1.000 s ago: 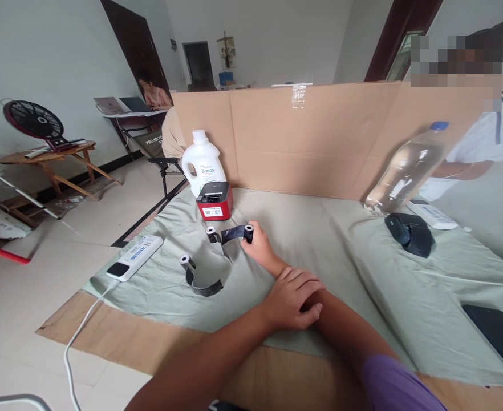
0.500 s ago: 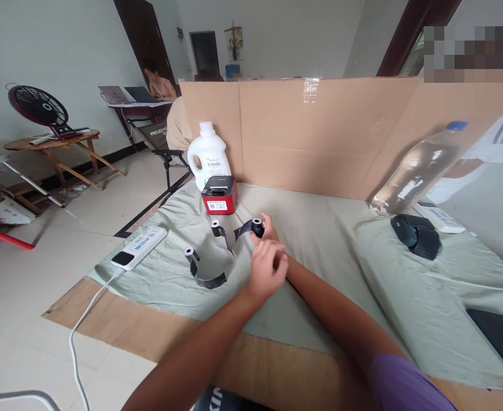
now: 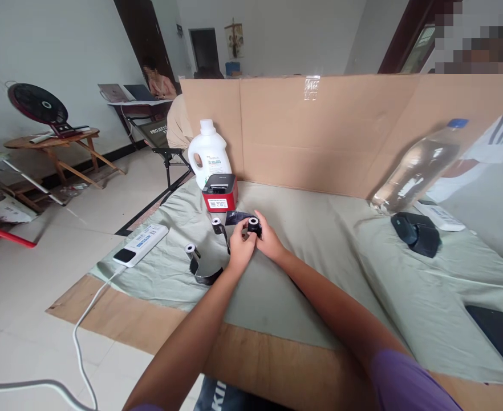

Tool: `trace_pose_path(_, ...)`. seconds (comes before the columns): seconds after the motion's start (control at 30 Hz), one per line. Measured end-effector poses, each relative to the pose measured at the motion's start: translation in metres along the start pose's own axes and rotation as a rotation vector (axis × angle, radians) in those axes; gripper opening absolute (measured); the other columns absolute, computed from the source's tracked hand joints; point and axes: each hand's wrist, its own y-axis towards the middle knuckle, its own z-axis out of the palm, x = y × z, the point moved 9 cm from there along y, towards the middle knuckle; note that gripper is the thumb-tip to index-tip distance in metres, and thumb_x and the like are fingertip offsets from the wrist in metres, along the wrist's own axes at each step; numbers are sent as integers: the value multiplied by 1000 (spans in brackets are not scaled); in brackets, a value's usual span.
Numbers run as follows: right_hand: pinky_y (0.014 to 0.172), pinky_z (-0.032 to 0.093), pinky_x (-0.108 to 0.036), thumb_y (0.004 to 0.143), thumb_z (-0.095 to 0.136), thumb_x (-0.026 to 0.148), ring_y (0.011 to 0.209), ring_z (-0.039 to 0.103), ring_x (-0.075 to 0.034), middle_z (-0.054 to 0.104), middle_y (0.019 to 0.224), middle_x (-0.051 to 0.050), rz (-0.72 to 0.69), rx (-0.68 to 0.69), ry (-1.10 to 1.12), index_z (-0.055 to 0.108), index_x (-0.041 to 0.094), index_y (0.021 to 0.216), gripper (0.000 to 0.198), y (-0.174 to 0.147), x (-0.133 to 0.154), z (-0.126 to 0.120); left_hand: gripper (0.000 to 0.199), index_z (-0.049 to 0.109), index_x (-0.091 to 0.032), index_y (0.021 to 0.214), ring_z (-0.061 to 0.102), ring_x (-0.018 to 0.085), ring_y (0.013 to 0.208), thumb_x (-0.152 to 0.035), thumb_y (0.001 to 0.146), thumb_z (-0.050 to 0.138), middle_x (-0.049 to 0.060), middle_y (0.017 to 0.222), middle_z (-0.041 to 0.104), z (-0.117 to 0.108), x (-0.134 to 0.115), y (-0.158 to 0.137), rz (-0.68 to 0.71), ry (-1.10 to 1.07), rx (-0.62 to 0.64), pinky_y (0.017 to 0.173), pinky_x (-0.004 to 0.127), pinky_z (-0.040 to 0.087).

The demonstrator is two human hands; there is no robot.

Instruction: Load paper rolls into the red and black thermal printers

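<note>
A: Since a second ago the left hand [image 3: 240, 249] has left the right forearm and come forward to join the right hand [image 3: 270, 241] at the small black ribbon spool [image 3: 252, 224]; the camera has also leaned in a little

B: How are the hands set?

A: They are pressed close together around that spool, the fingers of both curled and pinching it from either side, with a strip of dark ribbon [image 3: 235, 217] running out behind it

B: And where is the spool?

A: Just above the green cloth [image 3: 320, 251], a short way in front of the red and black label printer [image 3: 219, 193] and close to a second spool [image 3: 216, 222] that stands on the cloth. A third spool [image 3: 190, 250] with a curl of dark film lies further to the left

B: Anything else nearby?

A: A white detergent bottle [image 3: 209, 153] behind the printer, a white power strip [image 3: 140, 244] at the cloth's left edge, a clear water bottle [image 3: 418, 166] and a black mouse [image 3: 406, 230] to the right, all before a cardboard screen [image 3: 320, 131]
</note>
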Motion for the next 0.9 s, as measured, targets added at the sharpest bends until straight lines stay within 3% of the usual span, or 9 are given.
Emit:
trace_pose_path(0.2,91,54,-41,82,62,24,102,67,-24,66,118,-10,-29,66,6,23,21,157,85,-1,1,5,41,65,-19,110,65,21,101,-9,71,62,8,112,66,-2,3,1,14,32,-49,88,34,54)
trace_pose_path(0.4,101,49,-41,78,64,22,125,52,-26,51,136,-13,-164,-56,-62,45,21,143,68,2,16,-8,34,66,-16,109,64,21,94,-21,75,71,9,105,65,-12,9,1,0,63,-133,78,32,54)
trace_pose_path(0.6,87,53,-36,78,63,20,102,61,-21,40,141,-15,-131,-122,-76,32,24,149,78,2,12,-12,38,63,-17,113,66,21,97,-26,77,73,8,105,69,-15,9,0,-48,-58,-171,86,34,54)
trace_pose_path(0.9,85,52,-37,75,65,20,95,58,-20,50,120,-9,-197,-108,-74,53,23,120,47,1,20,-11,30,69,-17,99,66,21,93,-35,76,77,6,95,70,-28,13,1,-44,52,-261,89,34,53)
